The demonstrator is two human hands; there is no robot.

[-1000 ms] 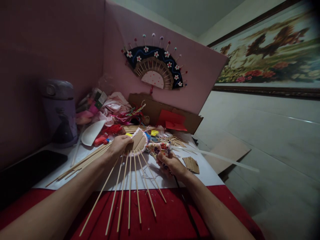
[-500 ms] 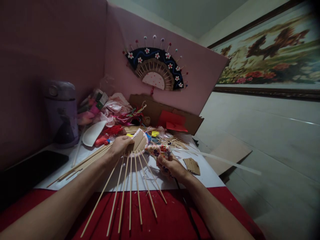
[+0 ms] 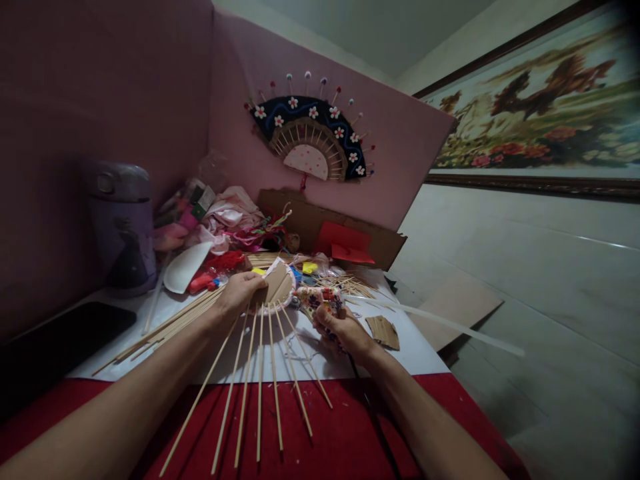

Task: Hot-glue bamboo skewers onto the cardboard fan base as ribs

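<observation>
My left hand (image 3: 241, 291) pinches the left edge of a half-round cardboard piece (image 3: 280, 285) with a pale pink rim. Several thin wooden sticks (image 3: 260, 387) fan out from its lower edge towards me. In my right hand (image 3: 345, 328) is a hot glue gun (image 3: 320, 300) with a flowered pattern; my fingers wrap its handle. Its nozzle points left, near the rim of the cardboard piece; whether they touch I cannot tell. A long translucent glue stick (image 3: 450, 320) juts out of its back, and a black cord hangs below.
A decorated fan (image 3: 315, 133) hangs on the pink board behind. Left stand a purple bottle (image 3: 125, 233) and a black phone-like slab (image 3: 75, 340). Loose sticks (image 3: 170, 327), a cardboard scrap (image 3: 383, 331), red paper (image 3: 345, 241) and pink cloth (image 3: 233, 213) lie on the table.
Very little differs. The glue gun's nozzle end has shifted slightly to the right, and the view has moved by a hair. Both hands keep their hold.
</observation>
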